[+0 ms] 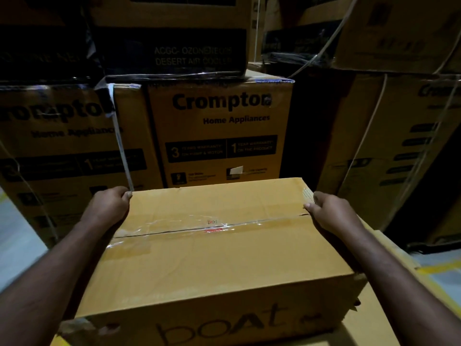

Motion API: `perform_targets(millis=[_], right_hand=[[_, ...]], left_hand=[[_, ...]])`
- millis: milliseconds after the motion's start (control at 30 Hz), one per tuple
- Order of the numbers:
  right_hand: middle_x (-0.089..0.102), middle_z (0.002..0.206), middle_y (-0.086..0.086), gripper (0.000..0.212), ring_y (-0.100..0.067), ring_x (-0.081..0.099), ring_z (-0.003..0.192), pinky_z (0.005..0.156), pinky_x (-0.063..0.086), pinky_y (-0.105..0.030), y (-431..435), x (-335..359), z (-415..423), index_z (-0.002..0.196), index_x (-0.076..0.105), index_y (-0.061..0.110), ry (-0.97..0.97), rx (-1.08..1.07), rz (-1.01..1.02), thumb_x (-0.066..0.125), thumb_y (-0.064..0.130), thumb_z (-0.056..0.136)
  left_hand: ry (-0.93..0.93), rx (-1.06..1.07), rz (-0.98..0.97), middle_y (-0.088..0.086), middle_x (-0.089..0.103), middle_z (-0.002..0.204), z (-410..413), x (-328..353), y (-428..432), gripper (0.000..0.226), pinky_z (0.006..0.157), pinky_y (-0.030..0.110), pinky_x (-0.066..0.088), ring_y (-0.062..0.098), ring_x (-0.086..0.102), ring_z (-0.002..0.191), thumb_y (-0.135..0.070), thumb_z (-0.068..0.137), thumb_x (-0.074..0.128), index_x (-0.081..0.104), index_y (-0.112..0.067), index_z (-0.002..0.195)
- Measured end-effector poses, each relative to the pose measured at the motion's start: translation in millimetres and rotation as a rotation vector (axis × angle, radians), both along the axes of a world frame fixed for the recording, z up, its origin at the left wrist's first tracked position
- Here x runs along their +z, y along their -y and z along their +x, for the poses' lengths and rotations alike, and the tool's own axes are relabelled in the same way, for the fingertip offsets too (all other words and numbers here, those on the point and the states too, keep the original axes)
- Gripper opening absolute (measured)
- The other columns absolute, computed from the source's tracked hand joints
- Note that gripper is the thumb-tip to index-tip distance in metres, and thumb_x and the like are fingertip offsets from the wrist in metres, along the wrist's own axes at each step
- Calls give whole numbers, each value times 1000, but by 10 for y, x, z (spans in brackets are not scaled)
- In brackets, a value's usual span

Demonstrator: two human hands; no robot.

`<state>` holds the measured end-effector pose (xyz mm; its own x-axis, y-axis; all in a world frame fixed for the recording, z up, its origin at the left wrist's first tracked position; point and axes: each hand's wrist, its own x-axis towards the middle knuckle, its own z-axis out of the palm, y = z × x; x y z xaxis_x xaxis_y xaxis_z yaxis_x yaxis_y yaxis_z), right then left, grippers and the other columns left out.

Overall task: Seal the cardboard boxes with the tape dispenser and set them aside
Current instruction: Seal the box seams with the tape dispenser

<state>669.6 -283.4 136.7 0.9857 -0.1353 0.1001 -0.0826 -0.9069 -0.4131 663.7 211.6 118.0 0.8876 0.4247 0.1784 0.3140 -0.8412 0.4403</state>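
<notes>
A brown cardboard box (219, 265) with "boAt" printed on its near face fills the lower middle of the head view. Clear tape (189, 227) runs across the seam of its closed top flaps. My left hand (109, 208) grips the far left edge of the box, thumb on top. My right hand (329, 211) grips the far right edge at the end of the seam, thumb on top as well. The box sits on another cardboard box (374, 328) under it. No tape dispenser is in view.
Tall stacks of "Crompton Home Appliances" cartons (219, 136) stand close behind the box, bound with white straps (122, 148). More cartons (389, 151) rise at the right. Pale floor with yellow lines (439, 270) shows at both lower sides.
</notes>
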Motion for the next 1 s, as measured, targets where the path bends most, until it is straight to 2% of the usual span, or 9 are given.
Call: perform_targets(millis=[133,267,367,433,567,733,833,933,1000], right_hand=[[54,142,-13,59,-32,55,124,97,50,-45,95,55,70,150,43,17,-148,-63,162,58,43,98],[67,108,-12,57,-28,64,95,82,54,-43,196,22,144,126,63,3,-254,-127,283,61,50,94],[68,95,-11,50,-27,65,87,70,51,-38,187,13,143,115,66,2,-217,-109,292,66,47,92],[68,91,-11,45,-26,66,84,67,50,-38,175,52,121,108,68,2,-218,-91,296,66,44,93],[68,76,-7,35,-20,63,66,58,46,-34,166,184,-27,89,72,2,-203,-76,439,65,36,96],[63,68,-10,34,-21,57,58,52,43,-31,96,91,-218,83,71,-1,-138,-121,543,66,30,95],[60,63,-9,33,-23,54,54,52,41,-33,60,-72,-327,77,68,4,-129,-156,555,67,34,92],[69,72,-12,38,-34,66,66,62,52,-43,29,-174,-387,81,67,10,-101,-137,484,62,47,81],[70,81,-9,33,-32,68,77,74,59,-49,28,-196,-389,89,65,18,-98,-128,390,56,49,83]], left_hand=[[-182,58,74,20,50,147,-135,84,129,52,103,50,44,38,49,133,-41,109,38,39,-12,152],[-357,144,124,18,58,137,-287,129,301,60,96,44,48,34,57,122,-51,102,49,46,-10,146],[-322,146,88,17,63,127,-396,147,350,63,85,39,54,31,62,109,-51,97,59,50,-8,143],[-238,106,19,19,60,133,-435,200,330,65,82,38,51,33,60,114,-46,96,64,45,-10,148],[-139,37,-68,19,55,141,-351,351,180,68,87,44,52,36,57,120,-42,94,68,42,-19,152],[-330,-114,109,13,52,145,-190,490,391,54,99,44,46,31,52,127,-42,101,57,45,-22,150],[-426,-279,187,11,50,145,-346,350,1018,52,105,52,44,32,50,127,-59,98,48,50,-28,139],[-435,-393,202,14,12,168,-786,192,1986,77,118,68,16,44,12,152,-76,95,29,26,-31,157],[-457,-512,217,15,-11,168,-1161,223,2680,94,118,69,-6,45,-14,152,-84,90,20,3,-27,163]])
